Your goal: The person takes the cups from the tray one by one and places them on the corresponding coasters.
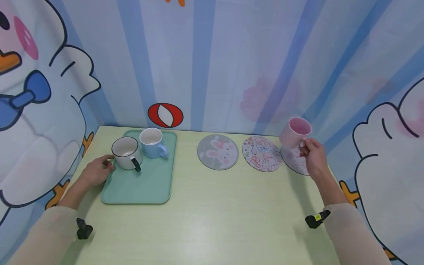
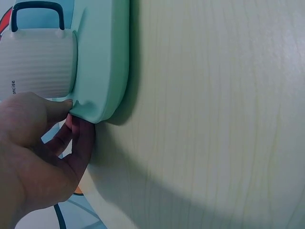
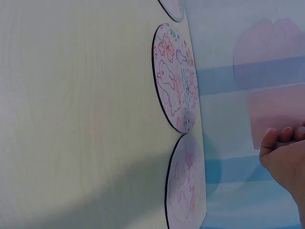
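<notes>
By its handle my right hand (image 1: 314,156) holds a pink mug (image 1: 291,134), raised above the rightmost round coaster (image 1: 294,160). In the right wrist view the pink mug (image 3: 276,114) shows clear of the coasters, and its handle is hidden by the fingers. My left hand (image 1: 96,171) pinches the left rim of a green tray (image 1: 142,189); the left wrist view shows the thumb on top of the rim and fingers below. On the tray stand a white mug (image 1: 125,152) with a black handle, close to that hand, and a light blue mug (image 1: 151,143).
A grey bunny coaster (image 1: 218,152) and a floral coaster (image 1: 261,154) lie in a row left of the rightmost one, near the back edge of the pale wooden table (image 1: 212,209). A striped cartoon curtain (image 1: 225,66) hangs right behind the table.
</notes>
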The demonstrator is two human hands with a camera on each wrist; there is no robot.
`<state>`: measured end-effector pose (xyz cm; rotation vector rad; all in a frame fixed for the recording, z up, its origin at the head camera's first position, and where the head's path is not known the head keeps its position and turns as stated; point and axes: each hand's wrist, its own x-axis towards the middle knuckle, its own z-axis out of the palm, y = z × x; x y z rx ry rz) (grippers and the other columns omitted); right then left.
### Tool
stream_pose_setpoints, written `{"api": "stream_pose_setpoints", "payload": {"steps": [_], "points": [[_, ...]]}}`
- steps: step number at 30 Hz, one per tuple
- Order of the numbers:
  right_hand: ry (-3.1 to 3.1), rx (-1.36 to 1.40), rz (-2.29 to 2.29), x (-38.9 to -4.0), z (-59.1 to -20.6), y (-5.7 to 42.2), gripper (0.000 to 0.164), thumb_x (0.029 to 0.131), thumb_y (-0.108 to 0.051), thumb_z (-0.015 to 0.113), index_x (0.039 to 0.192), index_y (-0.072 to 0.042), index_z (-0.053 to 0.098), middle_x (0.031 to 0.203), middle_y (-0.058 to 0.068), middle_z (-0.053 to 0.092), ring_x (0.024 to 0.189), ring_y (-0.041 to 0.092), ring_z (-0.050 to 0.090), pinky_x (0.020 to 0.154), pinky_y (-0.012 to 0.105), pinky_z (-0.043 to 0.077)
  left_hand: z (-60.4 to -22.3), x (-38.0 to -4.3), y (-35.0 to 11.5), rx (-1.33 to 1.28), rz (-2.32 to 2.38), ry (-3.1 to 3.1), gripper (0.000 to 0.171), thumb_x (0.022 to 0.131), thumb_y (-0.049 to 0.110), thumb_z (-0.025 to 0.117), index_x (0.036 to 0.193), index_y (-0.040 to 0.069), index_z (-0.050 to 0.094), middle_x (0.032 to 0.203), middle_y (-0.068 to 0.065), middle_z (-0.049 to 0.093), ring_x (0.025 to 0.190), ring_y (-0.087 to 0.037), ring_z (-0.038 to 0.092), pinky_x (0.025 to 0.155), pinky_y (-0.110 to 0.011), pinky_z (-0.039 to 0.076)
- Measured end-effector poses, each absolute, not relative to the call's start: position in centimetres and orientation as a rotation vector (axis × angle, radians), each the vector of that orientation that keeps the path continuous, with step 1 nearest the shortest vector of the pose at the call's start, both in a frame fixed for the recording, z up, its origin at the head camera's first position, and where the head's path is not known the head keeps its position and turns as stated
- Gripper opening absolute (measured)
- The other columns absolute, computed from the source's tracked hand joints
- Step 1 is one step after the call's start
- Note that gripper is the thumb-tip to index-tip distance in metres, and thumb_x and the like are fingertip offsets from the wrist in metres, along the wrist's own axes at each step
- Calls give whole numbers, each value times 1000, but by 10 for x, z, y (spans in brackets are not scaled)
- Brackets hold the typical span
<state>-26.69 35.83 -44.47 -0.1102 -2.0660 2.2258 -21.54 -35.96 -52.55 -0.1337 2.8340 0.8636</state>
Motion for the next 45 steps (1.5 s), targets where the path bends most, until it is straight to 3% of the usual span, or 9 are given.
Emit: {"api": "stream_pose_setpoints", "payload": {"steps": [9,33,45], "points": [[-2037,-142,2237,-268,-452,374,36,115,-25,44,96,5,46,80,3,36,78,20,36,70,29,40,-527,-216,-361,-143,850,2835,51,108,15,54,152,-8,41,126,-32,58,102,-41,56,85,-56,46],[-1997,-488,2189,-274,-484,405,39,116,-24,41,84,-2,47,70,1,39,74,18,40,67,27,46,-528,-215,-359,-160,861,2831,50,108,14,54,151,-8,42,123,-30,58,100,-40,55,85,-54,44],[-2058,-585,2110,-275,-499,414,39,116,-26,38,85,-4,45,76,0,39,79,18,42,73,29,46,-530,-217,-360,-184,864,2831,50,108,15,54,152,-7,43,125,-30,57,100,-38,55,84,-52,44]]}}
